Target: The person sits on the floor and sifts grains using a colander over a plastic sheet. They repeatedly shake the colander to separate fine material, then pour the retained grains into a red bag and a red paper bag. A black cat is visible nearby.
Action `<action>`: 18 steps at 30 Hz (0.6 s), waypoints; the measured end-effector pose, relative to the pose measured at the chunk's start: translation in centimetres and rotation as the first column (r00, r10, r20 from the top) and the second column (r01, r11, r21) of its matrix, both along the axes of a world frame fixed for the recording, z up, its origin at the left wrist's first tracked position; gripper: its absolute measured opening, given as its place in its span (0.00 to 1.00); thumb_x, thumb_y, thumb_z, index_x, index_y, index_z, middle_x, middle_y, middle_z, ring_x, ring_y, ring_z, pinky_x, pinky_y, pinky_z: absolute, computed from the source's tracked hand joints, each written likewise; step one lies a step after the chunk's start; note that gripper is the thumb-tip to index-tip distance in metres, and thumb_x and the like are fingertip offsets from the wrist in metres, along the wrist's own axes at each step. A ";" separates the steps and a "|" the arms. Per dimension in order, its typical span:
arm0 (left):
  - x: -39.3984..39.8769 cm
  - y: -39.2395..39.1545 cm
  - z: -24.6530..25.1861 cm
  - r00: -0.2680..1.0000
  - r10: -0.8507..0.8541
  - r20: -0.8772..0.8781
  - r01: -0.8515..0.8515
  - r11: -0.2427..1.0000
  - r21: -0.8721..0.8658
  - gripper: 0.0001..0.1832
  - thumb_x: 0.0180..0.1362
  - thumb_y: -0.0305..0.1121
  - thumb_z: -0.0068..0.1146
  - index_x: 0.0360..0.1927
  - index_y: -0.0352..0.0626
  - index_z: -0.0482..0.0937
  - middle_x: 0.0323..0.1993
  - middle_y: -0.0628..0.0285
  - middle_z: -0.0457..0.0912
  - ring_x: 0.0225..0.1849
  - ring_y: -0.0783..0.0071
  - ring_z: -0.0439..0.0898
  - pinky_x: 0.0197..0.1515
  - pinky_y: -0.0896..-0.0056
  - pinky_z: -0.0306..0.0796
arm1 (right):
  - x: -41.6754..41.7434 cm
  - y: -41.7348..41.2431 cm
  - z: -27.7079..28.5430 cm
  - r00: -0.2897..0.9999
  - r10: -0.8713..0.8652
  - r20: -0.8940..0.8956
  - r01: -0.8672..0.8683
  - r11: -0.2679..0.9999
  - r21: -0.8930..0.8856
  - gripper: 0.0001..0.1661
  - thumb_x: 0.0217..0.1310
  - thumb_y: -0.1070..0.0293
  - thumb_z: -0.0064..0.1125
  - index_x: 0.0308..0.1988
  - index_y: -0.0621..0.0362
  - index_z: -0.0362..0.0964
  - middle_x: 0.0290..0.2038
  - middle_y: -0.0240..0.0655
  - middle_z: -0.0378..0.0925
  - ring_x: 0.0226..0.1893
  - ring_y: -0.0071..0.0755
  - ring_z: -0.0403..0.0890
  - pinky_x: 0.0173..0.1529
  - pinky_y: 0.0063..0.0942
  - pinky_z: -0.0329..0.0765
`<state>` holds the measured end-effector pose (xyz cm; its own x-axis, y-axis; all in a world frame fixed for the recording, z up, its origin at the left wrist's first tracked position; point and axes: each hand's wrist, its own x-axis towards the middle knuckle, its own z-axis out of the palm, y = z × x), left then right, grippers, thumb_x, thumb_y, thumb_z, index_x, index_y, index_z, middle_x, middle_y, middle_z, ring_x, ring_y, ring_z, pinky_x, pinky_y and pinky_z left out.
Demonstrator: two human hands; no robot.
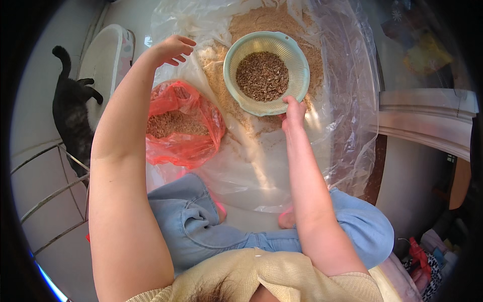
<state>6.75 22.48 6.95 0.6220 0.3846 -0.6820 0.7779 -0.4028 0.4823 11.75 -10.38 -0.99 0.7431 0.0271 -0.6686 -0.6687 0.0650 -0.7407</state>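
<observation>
My right hand (294, 113) grips the near rim of a pale green plastic colander (298, 71), thumb on the rim and fingers beneath. Coarse brown flakes (262, 76) lie in its bottom. Under and around the colander, fine tan powder (264, 20) is spread over a clear plastic sheet (351, 113). My left hand (173, 50) is raised to the left of the colander, fingers apart and holding nothing. Below that hand stands an opened red plastic bag (207, 147), with brown and tan flaky material (177, 124) inside.
A dark cat (71, 102) is at the far left, beside a white tub (107, 56). Metal rack bars (53, 202) stand at the lower left. To the right is a white door frame or ledge (426, 117); a pile of cloth items (422, 260) lies at the lower right.
</observation>
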 end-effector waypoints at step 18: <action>2.3 -1.6 0.5 0.998 -0.053 0.024 0.053 0.999 0.002 0.24 0.50 0.38 0.51 0.53 0.53 0.68 0.47 0.61 0.72 0.44 0.68 0.73 0.46 0.66 0.69 | 1.3 -0.4 -0.9 0.982 -0.180 0.063 0.176 0.983 0.057 0.11 0.44 0.74 0.49 0.33 0.62 0.64 0.25 0.35 0.70 0.20 0.28 0.72 0.17 0.24 0.68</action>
